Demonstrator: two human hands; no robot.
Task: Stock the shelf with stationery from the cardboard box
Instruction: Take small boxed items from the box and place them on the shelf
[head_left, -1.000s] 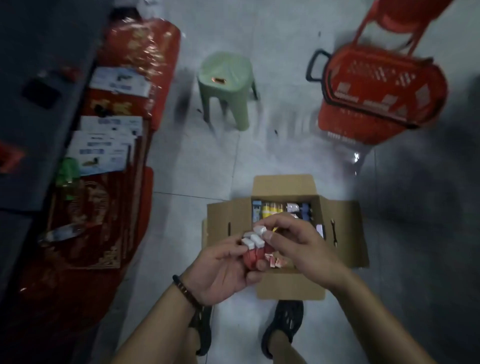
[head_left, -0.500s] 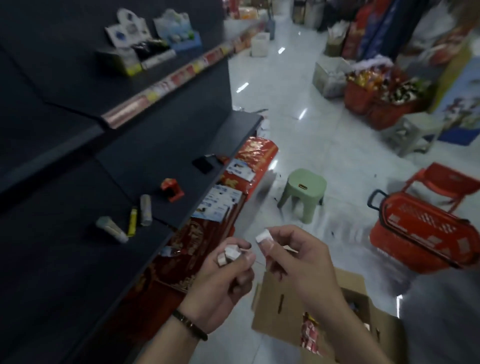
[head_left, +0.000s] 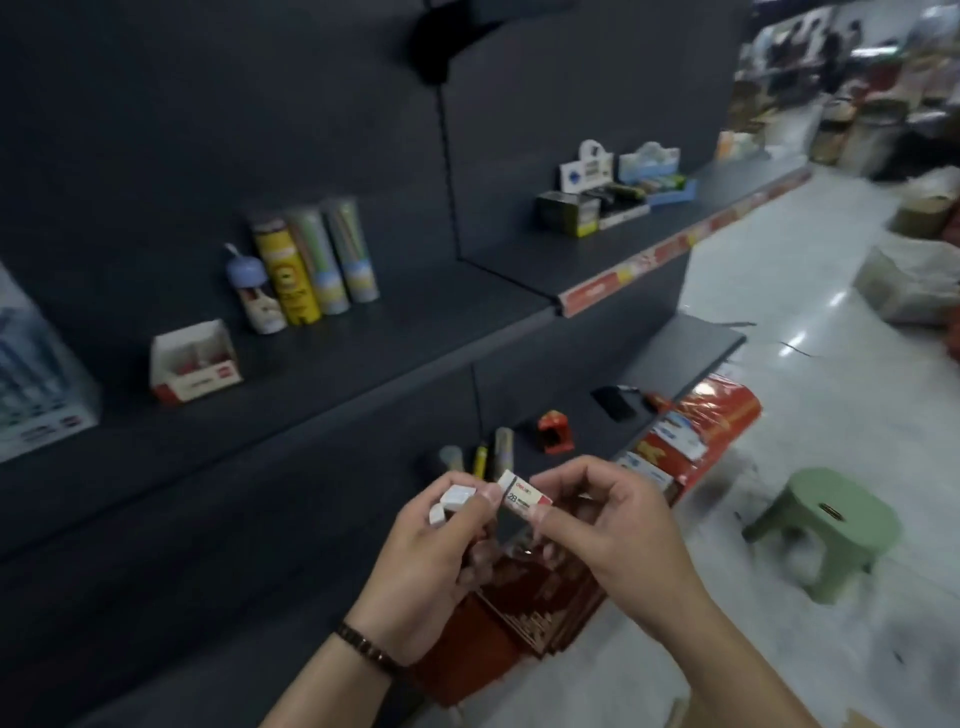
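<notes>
My right hand (head_left: 613, 525) pinches one small white eraser (head_left: 524, 500) with a red-ended sleeve between thumb and fingertips. My left hand (head_left: 441, 561) grips a few more erasers (head_left: 451, 503), their white ends sticking up. Both hands hover in front of the dark shelf unit (head_left: 363, 343). On the upper shelf stands an open red-and-white display box (head_left: 195, 361) beside several upright tubes (head_left: 311, 265). The cardboard box is out of view except for a corner (head_left: 852, 719) at the bottom edge.
Loose pens and tubes (head_left: 480, 457) and a red sharpener (head_left: 555, 439) lie on the lower shelf. Red packaged goods (head_left: 691, 447) are stacked on the floor against the shelf. A green stool (head_left: 826, 525) stands on the tiled floor to the right.
The view swung up from the cardboard box on the floor to the shelves. My right hand has pulled one eraser away from the bunch in my left hand.
</notes>
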